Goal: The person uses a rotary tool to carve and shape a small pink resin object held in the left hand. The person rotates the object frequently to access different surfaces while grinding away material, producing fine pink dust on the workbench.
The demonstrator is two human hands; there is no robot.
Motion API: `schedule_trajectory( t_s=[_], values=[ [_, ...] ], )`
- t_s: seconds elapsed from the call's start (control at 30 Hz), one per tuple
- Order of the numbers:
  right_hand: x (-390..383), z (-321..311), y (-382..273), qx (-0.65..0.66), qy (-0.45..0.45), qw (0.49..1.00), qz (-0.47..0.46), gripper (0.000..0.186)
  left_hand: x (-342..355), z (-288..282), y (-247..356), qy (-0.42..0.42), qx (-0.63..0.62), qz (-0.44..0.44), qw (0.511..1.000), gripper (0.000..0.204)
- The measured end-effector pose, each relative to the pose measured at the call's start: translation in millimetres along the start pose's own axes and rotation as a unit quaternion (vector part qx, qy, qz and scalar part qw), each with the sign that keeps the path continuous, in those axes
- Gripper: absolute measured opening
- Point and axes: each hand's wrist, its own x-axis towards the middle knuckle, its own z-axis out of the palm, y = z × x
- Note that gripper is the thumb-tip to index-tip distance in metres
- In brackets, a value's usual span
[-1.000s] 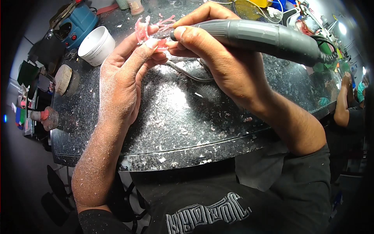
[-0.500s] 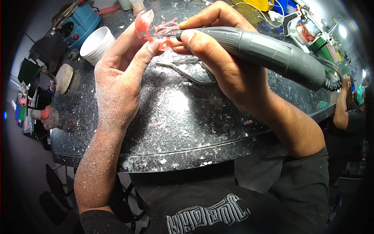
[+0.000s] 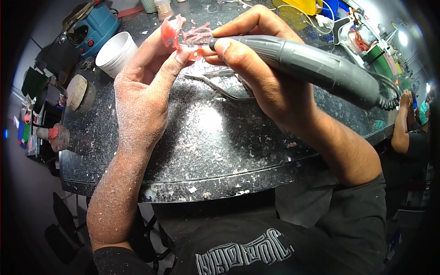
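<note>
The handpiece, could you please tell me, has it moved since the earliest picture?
Yes; the handpiece has swung its rear end down the view, away from the yellow tray.

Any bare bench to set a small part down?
Widest: the bench between the left hand and right hand, from below the metal tool to the front edge, though littered with shavings. Another, smaller: between the left hand and the round pale block, also littered. Crowded: the far side, with the white tub, blue machine and yellow container.

The dark, glossy worktop point(image 3: 183, 160) is strewn with pale shavings point(image 3: 192, 189) and pink crumbs point(image 3: 292, 145). On it rest 1 metal tool point(image 3: 223, 94), 1 white tub point(image 3: 112, 60) and 1 blue machine point(image 3: 98, 28).
</note>
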Motion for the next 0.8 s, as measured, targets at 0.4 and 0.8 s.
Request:
schedule_trajectory(
  t_s=[0.4,0.8],
  values=[
    [-0.9,3.7,6.3,0.002,0.026,0.999,-0.032,0.026,-1.1,-6.9,1.0,-0.029,0.031,-0.027,0.999,0.048],
    [-1.2,4.5,6.6,0.002,0.019,0.999,-0.034,0.023,-2.0,-1.7,2.9,-0.003,0.047,-0.019,0.999,0.044]
  ],
)
